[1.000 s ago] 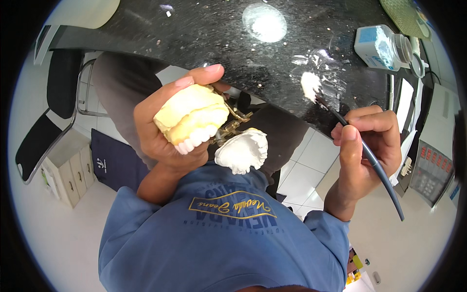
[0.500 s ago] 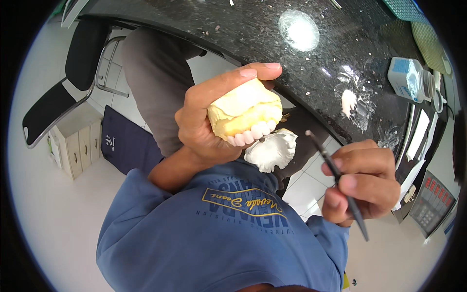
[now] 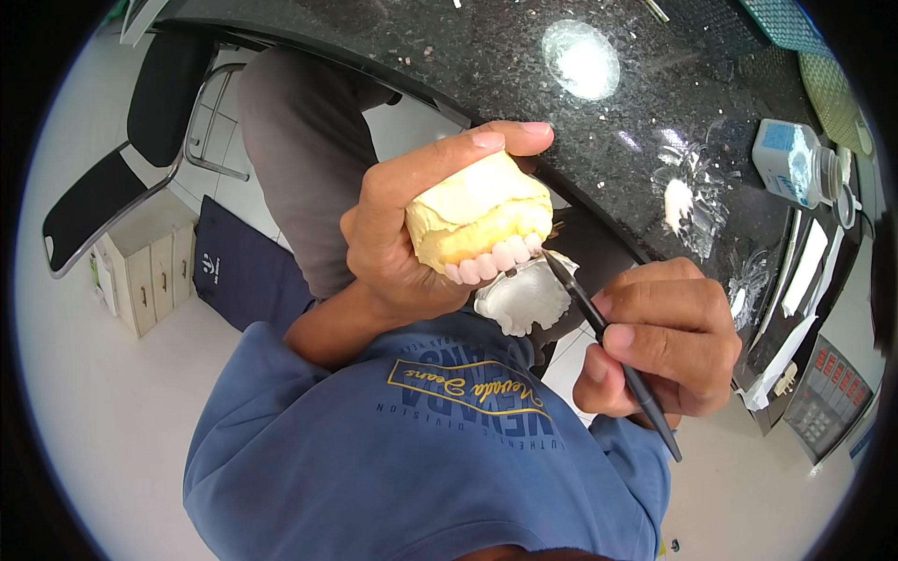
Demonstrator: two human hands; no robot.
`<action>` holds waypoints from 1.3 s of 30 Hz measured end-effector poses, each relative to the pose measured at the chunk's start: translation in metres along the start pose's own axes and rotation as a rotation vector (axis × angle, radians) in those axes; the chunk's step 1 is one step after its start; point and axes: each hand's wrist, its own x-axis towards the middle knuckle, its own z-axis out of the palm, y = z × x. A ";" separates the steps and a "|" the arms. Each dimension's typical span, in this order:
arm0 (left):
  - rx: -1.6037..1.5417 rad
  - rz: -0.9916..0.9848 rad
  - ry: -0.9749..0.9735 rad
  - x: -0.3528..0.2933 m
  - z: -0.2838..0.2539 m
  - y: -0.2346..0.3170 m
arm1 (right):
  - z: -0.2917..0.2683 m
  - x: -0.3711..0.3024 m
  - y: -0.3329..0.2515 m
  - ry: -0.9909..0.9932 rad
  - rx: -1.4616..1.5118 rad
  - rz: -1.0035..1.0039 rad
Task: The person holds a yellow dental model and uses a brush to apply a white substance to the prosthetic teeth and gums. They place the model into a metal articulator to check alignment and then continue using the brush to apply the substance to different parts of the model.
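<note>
My left hand (image 3: 388, 220) is wrapped round a yellow dental cast (image 3: 477, 201), thumb and fingers around its side and back. A row of pinkish-white teeth (image 3: 491, 262) lines the cast's lower edge. Below them a silvery-white, scalloped plate (image 3: 524, 297) shows its hollow side; how it joins the cast is hidden. My right hand (image 3: 664, 337) pinches a slim black brush-like tool (image 3: 599, 323). Its tip is at the teeth on the right end of the row, and I cannot tell whether it touches them.
The dark speckled worktop (image 3: 486, 56) carries white powder smears (image 3: 687, 206), a round glassy dish (image 3: 580, 61) and an open white jar (image 3: 790, 164) on its side. White strips (image 3: 806, 266) lie at the right edge. A black chair (image 3: 168, 98) stands at left.
My right hand has moved left, bringing the tool's tip from clear of the cast up to the teeth. The pale blob on its tip no longer shows. The cast stays in my left hand.
</note>
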 end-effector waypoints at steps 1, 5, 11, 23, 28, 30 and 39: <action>0.003 0.005 -0.006 0.000 0.000 0.000 | 0.000 0.000 0.001 0.000 0.000 0.000; 0.064 -0.050 -0.040 -0.003 -0.001 0.004 | 0.002 -0.001 0.004 0.003 0.011 -0.028; 0.092 -0.070 -0.050 -0.003 -0.002 0.004 | 0.001 -0.001 -0.002 0.019 -0.002 0.025; 0.095 -0.070 -0.012 -0.002 0.001 0.004 | 0.000 -0.003 0.002 -0.001 0.014 -0.003; 0.080 -0.086 0.000 -0.003 0.001 0.005 | 0.000 -0.002 0.000 -0.012 0.010 0.010; 0.075 -0.088 0.000 -0.004 0.001 0.004 | 0.000 -0.002 0.000 -0.006 0.009 0.009; 0.104 -0.077 -0.045 -0.002 -0.001 0.006 | 0.000 -0.002 0.003 -0.017 0.004 -0.031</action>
